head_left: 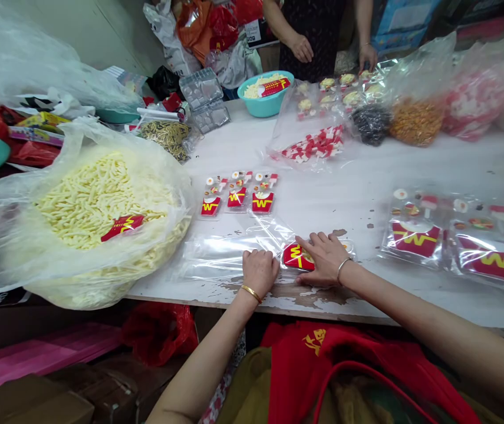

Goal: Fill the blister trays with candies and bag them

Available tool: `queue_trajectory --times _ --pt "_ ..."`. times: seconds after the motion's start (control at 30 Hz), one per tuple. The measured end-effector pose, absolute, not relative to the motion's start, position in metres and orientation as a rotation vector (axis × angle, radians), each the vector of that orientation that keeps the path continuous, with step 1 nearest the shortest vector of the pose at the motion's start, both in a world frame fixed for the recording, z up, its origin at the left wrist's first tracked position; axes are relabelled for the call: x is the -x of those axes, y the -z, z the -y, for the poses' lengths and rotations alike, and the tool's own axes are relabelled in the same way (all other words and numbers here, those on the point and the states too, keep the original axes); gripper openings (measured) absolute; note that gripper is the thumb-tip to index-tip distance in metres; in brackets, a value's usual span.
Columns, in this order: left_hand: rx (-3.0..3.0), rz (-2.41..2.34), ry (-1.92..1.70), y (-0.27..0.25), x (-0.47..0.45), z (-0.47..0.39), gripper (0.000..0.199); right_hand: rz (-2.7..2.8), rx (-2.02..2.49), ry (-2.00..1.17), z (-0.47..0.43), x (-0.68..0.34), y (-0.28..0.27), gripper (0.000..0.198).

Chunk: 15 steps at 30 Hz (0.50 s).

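My left hand is closed in a loose fist at the edge of a clear plastic bag lying flat on the table. Its fingertips are turned under, out of sight. Beside it, my right hand rests with spread fingers on a filled clear packet. Inside that packet is a red fries carton with a yellow zigzag mark; the hand covers the rest. Above my hands lie three finished-looking packets, each with a small red carton and tiny toy-food pieces.
An open sack of pale yellow sticks sits at left, a red carton on top. More packets lie at right. A turquoise basin, a bag of red-and-white pieces and other filled bags stand behind. Opposite is another person.
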State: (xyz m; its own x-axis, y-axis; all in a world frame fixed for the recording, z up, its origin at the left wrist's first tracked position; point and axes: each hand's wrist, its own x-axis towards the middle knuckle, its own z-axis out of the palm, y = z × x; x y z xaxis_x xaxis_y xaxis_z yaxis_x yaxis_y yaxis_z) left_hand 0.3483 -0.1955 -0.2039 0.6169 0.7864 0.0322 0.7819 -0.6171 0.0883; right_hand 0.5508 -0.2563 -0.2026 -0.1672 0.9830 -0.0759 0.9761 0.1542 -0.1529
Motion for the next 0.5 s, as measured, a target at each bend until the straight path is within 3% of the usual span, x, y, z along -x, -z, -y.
queue_trajectory --times 0.1,0.37,0.5 --pt "-2.726 -1.288 -0.113 0.206 -0.349 0.199 0.023 2.293 2.108 -0.244 0.254 -0.550 0.203 0.103" --pt "-2.680 -1.186 -0.106 0.195 -0.392 0.219 0.018 2.159 2.271 -0.142 0.251 -0.551 0.204 0.086" --pt "-2.717 -0.996 0.144 0.185 -0.403 0.222 0.020 2.285 2.091 -0.243 0.256 -0.564 0.207 0.095"
